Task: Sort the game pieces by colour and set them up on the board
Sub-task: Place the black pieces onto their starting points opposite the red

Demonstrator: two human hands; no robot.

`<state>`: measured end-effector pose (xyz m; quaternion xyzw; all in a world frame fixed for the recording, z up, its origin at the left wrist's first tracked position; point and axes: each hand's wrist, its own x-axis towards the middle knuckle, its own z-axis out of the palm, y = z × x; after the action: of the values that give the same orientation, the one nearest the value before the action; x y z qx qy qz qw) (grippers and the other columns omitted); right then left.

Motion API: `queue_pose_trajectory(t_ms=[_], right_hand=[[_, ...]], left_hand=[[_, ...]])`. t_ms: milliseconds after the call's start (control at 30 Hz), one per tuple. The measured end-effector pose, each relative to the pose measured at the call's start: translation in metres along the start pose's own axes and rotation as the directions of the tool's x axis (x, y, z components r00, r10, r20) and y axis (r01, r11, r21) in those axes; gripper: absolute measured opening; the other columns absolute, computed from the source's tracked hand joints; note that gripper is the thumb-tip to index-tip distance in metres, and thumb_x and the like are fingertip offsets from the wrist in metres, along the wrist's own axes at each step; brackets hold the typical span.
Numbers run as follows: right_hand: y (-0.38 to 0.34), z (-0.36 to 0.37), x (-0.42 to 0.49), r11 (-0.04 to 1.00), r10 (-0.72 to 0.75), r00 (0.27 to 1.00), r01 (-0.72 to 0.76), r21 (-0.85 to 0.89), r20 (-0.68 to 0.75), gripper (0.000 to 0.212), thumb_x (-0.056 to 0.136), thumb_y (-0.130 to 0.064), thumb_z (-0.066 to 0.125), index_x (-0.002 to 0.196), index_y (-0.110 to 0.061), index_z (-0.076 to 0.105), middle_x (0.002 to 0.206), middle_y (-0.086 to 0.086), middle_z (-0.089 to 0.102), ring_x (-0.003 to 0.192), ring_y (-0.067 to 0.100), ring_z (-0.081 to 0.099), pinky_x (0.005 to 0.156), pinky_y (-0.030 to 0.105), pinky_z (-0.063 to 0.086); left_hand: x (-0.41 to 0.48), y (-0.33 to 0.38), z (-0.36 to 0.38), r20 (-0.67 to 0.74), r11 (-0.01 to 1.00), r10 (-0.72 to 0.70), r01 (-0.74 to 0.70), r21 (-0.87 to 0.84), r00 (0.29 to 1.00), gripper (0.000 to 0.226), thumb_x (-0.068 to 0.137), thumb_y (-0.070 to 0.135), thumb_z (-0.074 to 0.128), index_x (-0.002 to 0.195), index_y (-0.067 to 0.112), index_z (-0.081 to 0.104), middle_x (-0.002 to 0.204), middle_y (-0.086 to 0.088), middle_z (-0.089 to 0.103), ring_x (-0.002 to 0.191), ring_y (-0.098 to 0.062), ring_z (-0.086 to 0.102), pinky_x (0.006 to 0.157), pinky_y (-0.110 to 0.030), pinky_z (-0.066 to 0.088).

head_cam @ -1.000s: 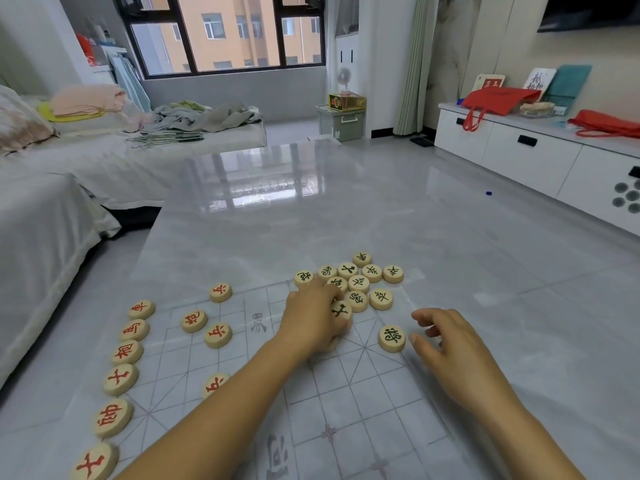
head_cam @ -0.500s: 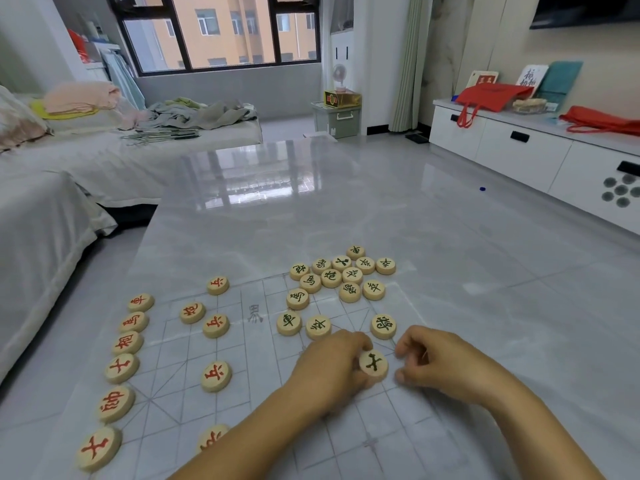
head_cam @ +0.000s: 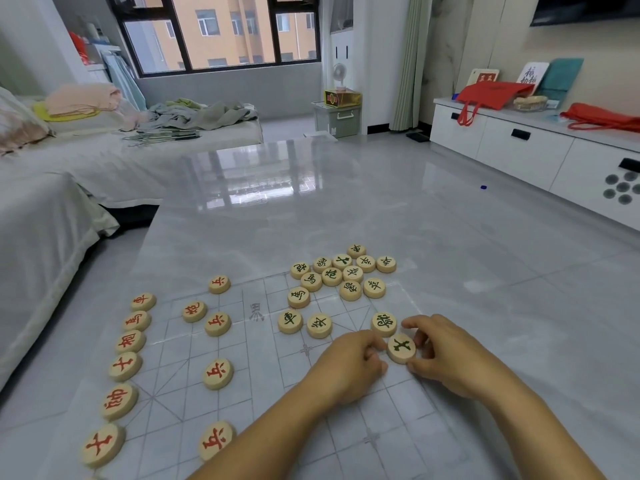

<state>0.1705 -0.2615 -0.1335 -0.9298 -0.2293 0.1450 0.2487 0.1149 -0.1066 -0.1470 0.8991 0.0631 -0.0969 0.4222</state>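
**A:** What is hidden or cut off close to you?

**B:** Both your forearms run off the bottom edge. A sliver of one more disc at the lower left corner is cut off too, and its colour is unreadable. Your left hand (head_cam: 346,368) has its fingers curled under, one tip against the dark piece (head_cam: 401,348). Whether it grips the piece I cannot tell. Your right hand (head_cam: 446,355) curls fingers and thumb round that piece's right side. The piece lies flat on the board (head_cam: 263,375), just beside another dark disc.

**A:** And the counts?

**B:** There are eleven whole red pieces (head_cam: 218,373), six in a column down the left and five on the grid. There are sixteen dark pieces (head_cam: 331,276): yours, three singles near it, and twelve bunched at the far right corner. Some of those twelve lie off the board on the tabletop (head_cam: 346,209).

**A:** What has changed?

**B:** Half a second ago the piece sat at your left fingertips, nearer you. Now it lies farther right and your right hand has closed on it. The other pieces have not moved.
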Motion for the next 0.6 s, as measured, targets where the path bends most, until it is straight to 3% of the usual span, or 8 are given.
queue_pose_trajectory(t_ms=[100,233,400,600], right_hand=[[-0.003,0.003,-0.001,0.999,0.023,1.0,-0.023,0.031,0.0,0.044,0.078,-0.03,0.069,0.113,-0.03,0.044,0.102,-0.009,0.043,0.081,0.006,0.049,0.067,0.016,0.042],[-0.005,0.006,0.0,0.999,0.025,0.999,-0.024,0.028,-0.03,0.031,0.079,-0.033,0.068,0.1,-0.029,0.045,0.099,-0.01,0.044,0.082,0.008,0.052,0.073,0.025,0.046],[-0.006,0.008,0.001,0.999,0.044,0.998,-0.044,0.013,-0.042,0.031,0.077,-0.036,0.068,0.096,-0.026,0.045,0.097,-0.009,0.046,0.08,0.01,0.052,0.071,0.026,0.045],[-0.006,0.009,0.003,0.999,0.043,0.998,-0.043,0.002,-0.041,0.028,0.077,-0.038,0.065,0.093,-0.027,0.044,0.096,-0.011,0.045,0.081,0.009,0.052,0.072,0.026,0.044]], left_hand=[[0.0,-0.004,-0.008,-0.066,1.0,0.031,-0.031,0.002,0.997,0.032,0.092,0.02,0.051,0.123,0.02,0.052,0.093,0.002,0.059,0.087,-0.012,0.057,0.08,-0.024,0.045],[0.011,-0.013,-0.036,-0.22,1.0,0.006,-0.01,-0.018,0.975,0.023,0.093,0.016,0.048,0.115,0.019,0.055,0.077,0.009,0.054,0.068,-0.002,0.051,0.061,-0.013,0.041],[0.05,-0.024,-0.07,-0.357,0.993,0.003,0.039,0.112,0.934,0.021,0.09,0.014,0.053,0.11,0.015,0.058,0.086,0.004,0.055,0.084,-0.016,0.054,0.077,-0.029,0.045],[0.116,-0.018,-0.085,-0.371,0.944,0.106,0.024,0.33,0.923,0.036,0.092,0.011,0.047,0.127,0.016,0.054,0.129,-0.009,0.055,0.116,-0.028,0.052,0.097,-0.04,0.044]])
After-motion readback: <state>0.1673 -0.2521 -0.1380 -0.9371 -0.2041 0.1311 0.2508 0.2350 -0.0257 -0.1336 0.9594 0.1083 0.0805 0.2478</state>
